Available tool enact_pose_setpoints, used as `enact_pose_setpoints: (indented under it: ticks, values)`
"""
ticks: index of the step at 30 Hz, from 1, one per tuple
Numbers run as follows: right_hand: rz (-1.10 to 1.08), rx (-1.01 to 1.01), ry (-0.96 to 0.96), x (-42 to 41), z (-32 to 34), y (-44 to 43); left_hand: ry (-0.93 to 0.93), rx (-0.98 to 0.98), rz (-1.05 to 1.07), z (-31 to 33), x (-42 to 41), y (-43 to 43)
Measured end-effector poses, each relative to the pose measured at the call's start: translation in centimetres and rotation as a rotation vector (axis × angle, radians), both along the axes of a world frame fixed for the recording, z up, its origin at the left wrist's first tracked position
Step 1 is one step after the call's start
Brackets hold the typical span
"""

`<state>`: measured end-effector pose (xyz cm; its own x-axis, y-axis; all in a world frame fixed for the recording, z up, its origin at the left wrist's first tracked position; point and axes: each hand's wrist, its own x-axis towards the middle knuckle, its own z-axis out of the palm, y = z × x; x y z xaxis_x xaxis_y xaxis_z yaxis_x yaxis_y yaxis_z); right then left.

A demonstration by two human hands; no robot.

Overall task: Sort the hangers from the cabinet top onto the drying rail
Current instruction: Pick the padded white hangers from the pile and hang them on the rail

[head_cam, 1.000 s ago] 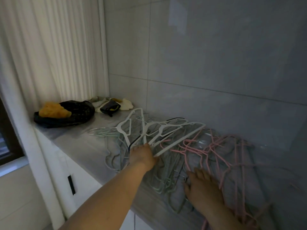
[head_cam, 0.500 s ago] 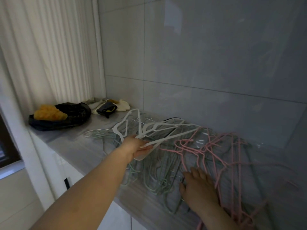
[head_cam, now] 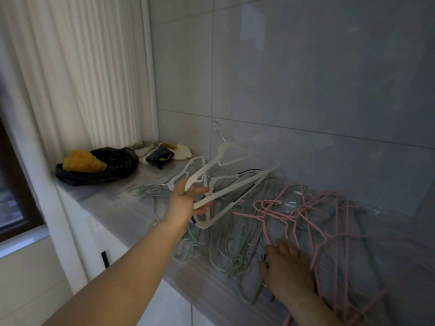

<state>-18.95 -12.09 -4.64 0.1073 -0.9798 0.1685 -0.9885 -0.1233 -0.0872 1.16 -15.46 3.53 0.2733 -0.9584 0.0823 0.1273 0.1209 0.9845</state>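
Hangers are heaped in a tangle along the cabinet top, from about its middle toward its right end. None can be seen to have been hung, and the drying rail is not in view. A bunch of white hangers is gripped at its near ends by the left hand, the fingers curled round the plastic bars. The bunch is tilted up off the heap, with one metal hook raised against the tiled wall; whether its far ends are caught among the others cannot be told. The right hand is laid flat, fingers straight, on the heap near the front edge, where green hangers and pink hangers overlap. Nothing is held by it, and it is judged to be pressing the pile down while the white ones are drawn free. At the left back corner, a black bag with something orange on it and some crumpled cloths lie beside the curtain. The task is judged to be at an early stage: one colour is being separated and nothing has been carried over. The green and pink hangers are yet to be untangled, sorted and hung.
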Motion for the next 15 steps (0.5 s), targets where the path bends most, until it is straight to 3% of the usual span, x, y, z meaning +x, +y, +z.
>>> enact_pose_setpoints:
  ticks: [10,15]
  values:
    - [-0.012,-0.091,-0.232,0.1,2.8,1.0,-0.094,-0.157,0.124,0.3,3.4,10.4]
    - [0.161,-0.204,-0.635,3.4,5.5,5.2,-0.185,-0.224,0.286,1.6,4.5,20.5]
